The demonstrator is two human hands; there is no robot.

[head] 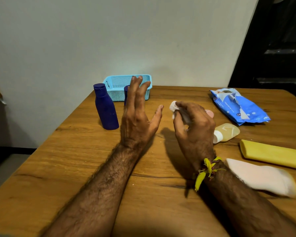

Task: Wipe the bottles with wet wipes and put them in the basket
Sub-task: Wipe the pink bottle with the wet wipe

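Fingers (186,106) pinch wipe (173,106); left hand (137,117) splayed, hiding probably second bottle (126,94).

Head cam, facing fwd/down, close over table (75,168), probably seated

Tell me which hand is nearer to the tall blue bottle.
Left. The left hand hovers open just right of the tall blue bottle; the right hand, gripping a wet wipe, is farther right.

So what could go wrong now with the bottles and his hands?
The open left hand is close to the upright blue bottle; a bump might tip it. A second blue bottle stands half hidden behind those fingers, easy to knock. The wet wipe in the right hand looks scrunched, so it may wipe poorly.
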